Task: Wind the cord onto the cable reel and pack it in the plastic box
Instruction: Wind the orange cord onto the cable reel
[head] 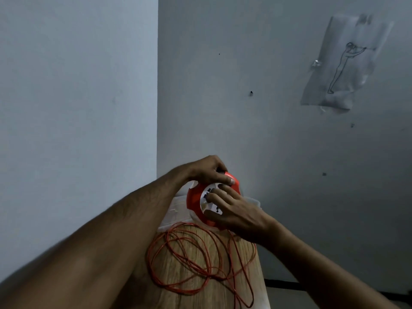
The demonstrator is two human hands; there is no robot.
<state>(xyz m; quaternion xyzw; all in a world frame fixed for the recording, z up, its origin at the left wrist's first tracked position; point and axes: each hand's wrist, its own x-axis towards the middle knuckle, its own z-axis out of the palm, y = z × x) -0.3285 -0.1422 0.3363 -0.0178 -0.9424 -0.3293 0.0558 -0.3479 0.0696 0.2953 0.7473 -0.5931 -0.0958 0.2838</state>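
Against a bare grey wall, above a narrow wooden worktop (223, 293), a person holds an orange cable reel (196, 198) in both hands — left hand (206, 169) clasped over its upper rim, right hand (234, 211) spread across the white face and closed around the lower edge. Both grips are clenched on the reel, which is lifted clear of the wood and tilted, its round face turned toward the camera. Below it, nearer the person, the orange cord (196, 262) lies in loose, overlapping loops on the worktop, almost none of it visibly wound. One strand rises toward the reel's underside beside the right hand, the nearer hand to the slack. A clear plastic box (176, 210) sits just behind the reel — packing looks some way off.
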